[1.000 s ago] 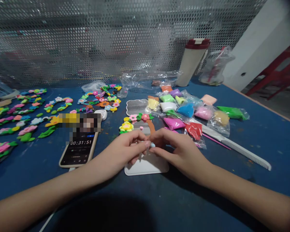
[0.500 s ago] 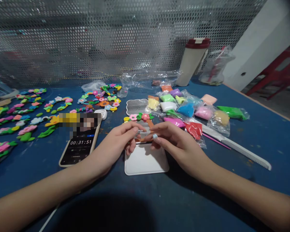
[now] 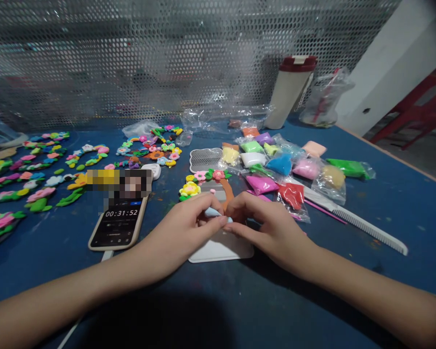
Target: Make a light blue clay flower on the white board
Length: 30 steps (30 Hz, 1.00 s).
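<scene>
from afar i see the left hand (image 3: 189,220) and right hand (image 3: 267,220) pinching light blue clay (image 3: 212,212) above the white panel (image 3: 220,250), probably to steady so small a piece, with clay packets (image 3: 261,184) nearby, likely for easy reach.

The clay (image 3: 212,212) is pale blue, the panel (image 3: 221,249) white, the large flower (image 3: 190,189) yellow. The table (image 3: 276,305) is dark blue, the comb (image 3: 370,231) white, the cup (image 3: 286,99) cream under a dark red lid (image 3: 297,65). Rows of round holes pattern the grey screen (image 3: 148,63).
</scene>
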{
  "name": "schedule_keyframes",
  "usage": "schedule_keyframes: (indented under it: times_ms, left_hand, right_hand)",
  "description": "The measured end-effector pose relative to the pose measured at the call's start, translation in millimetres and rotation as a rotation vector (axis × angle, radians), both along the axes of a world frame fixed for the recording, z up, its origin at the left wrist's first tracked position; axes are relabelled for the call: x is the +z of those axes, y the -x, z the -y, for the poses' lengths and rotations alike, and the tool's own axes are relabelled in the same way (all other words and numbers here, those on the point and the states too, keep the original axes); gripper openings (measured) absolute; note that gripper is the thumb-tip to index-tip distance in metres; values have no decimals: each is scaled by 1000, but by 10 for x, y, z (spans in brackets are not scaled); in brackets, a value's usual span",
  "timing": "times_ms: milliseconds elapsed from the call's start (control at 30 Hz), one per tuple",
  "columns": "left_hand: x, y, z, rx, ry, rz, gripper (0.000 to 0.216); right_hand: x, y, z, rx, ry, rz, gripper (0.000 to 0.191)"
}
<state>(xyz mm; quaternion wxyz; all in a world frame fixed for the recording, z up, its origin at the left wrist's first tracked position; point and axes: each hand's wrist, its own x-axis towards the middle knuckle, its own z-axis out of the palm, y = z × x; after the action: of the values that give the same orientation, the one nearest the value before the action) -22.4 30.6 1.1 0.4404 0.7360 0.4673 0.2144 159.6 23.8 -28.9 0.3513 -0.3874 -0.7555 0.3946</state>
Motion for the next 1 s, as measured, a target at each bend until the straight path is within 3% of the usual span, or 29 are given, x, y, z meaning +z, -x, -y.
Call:
schedule_keyframes:
  times_ms: [200, 300, 533, 633, 733, 1000]
  left_hand:
    - [-19, 18, -54, 207, 181, 185, 21]
    - [-44, 26, -84, 219, 258, 295, 20]
    - [-100, 17, -78, 137, 301, 283, 26]
    - [-115, 25, -88, 123, 303, 288, 24]
    - [-114, 23, -93, 120, 338, 282, 22]
    - [-112, 22, -89, 120, 341, 269, 22]
  right_hand:
    - [10, -1, -25, -15, 237, -234, 6]
    - [1, 0, -55, 9, 325, -395, 7]
    - [3, -20, -82, -159, 333, -341, 16]
    - [-3, -25, -91, -133, 334, -362, 7]
    - [-13, -18, -103, -102, 366, -377, 12]
    - [7, -2, -105, -117, 277, -310, 5]
